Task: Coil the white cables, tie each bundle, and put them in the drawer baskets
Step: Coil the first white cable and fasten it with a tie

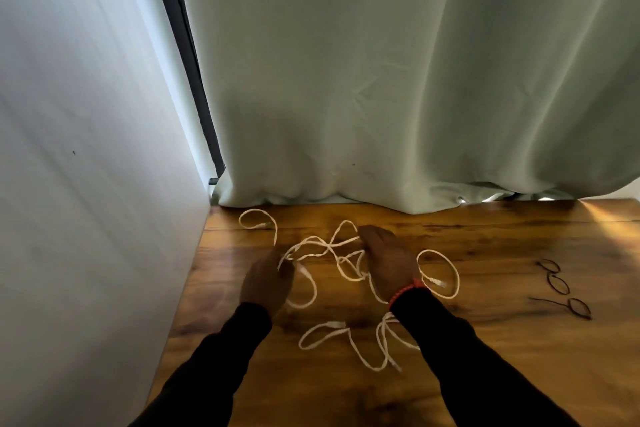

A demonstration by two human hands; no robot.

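White cables (313, 248), tangled in loose loops across the left half of the wooden desk (502, 340), none coiled or tied. Nearest the front edge, two black sleeves (221, 354) reaching in from below. Just beyond them, one strand with a plug end lying free in open loops (349, 340) between the forearms. Farther in, left hand (266, 279) with fingers curled around a strand at the left side of the tangle, gripping it. Right hand (388, 258) resting palm down on the middle of the tangle, fingers bent over a strand; cannot tell whether pinching it or merely pressing. Red bead bracelet (407, 289) on the right wrist, with a round loop of cable (438, 274) and a connector just beside it to the right. Toward the right edge, well apart from the cables, several thin dark ties (559, 282) lying in small loops on the wood. At the far left corner, one more loop of cable (258, 220) near the wall (86, 149). Along the far edge, pale green curtain (398, 80) hanging down onto the desk.
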